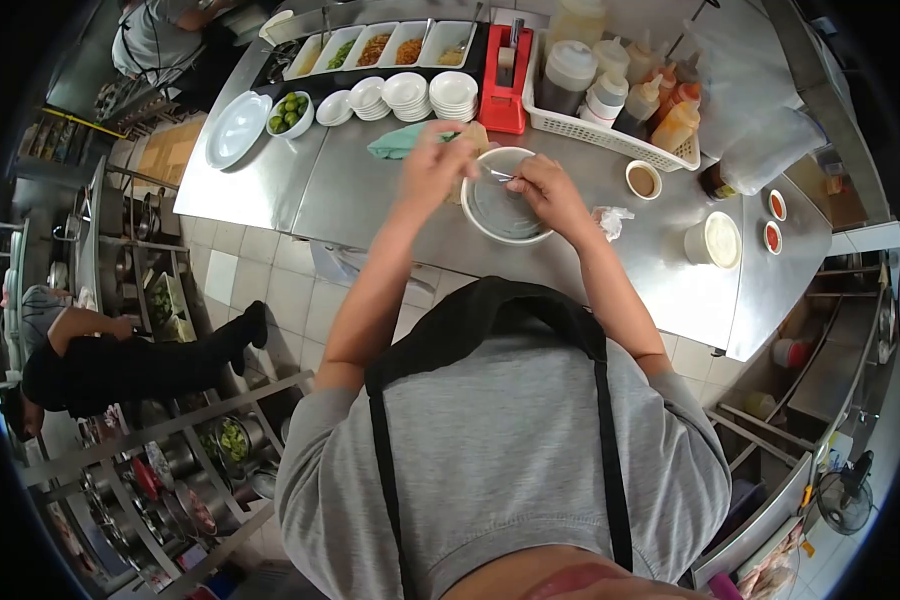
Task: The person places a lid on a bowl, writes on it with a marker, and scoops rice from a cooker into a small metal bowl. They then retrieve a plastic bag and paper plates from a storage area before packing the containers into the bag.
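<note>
A round white bowl [475,212] stands on the steel counter in front of me, with a greyish, see-through look inside. Over its right rim, my right hand [550,195] is closed on a thin shiny metal utensil [498,175] that points left across the bowl; its far end is unclear. My left hand [433,168] is raised at the bowl's left side, its fingers smeared by motion. Behind that hand lies a green cloth [395,145], and something tan [479,140] shows at the bowl's back rim. A crumpled piece of clear plastic [611,221] lies right of my right hand.
Stacked white saucers [406,92], a bowl of limes [290,115] and platters [238,130] line the back left. A red dispenser [505,85] stands beside a white basket [610,136] of sauce bottles. On the right are a brown sauce cup [643,180] and white tub [712,240]. Another person [140,350] stands left.
</note>
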